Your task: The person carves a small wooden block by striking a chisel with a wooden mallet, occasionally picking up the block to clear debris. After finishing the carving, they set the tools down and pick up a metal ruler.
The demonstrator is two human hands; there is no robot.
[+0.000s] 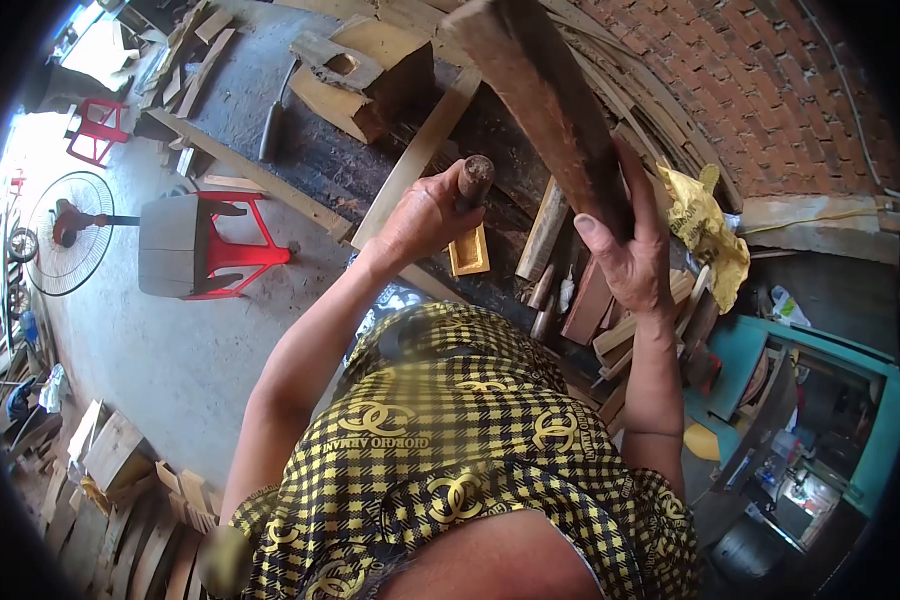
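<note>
My left hand [420, 218] is wrapped round an upright wooden-handled chisel [477, 172]. Its round, battered handle end sticks out above the fist, and the blade is hidden. Just beneath that hand are a pale wooden board [410, 165] and a small yellow rectangular wooden piece with a hollow [469, 250]. Higher up, my right hand [632, 260] grips the lower end of a thick, dark brown wooden mallet bar [545, 100], thumb across its near face. The bar slants up and left, close to the camera and apart from the chisel.
On the dark workbench [320, 165] lie a notched wood block [365, 75] and a dark-handled tool [272, 125]. Wood offcuts [542, 235] and a yellow bag [695, 225] sit to the right. A red stool [240, 245] and a fan [68, 225] stand left.
</note>
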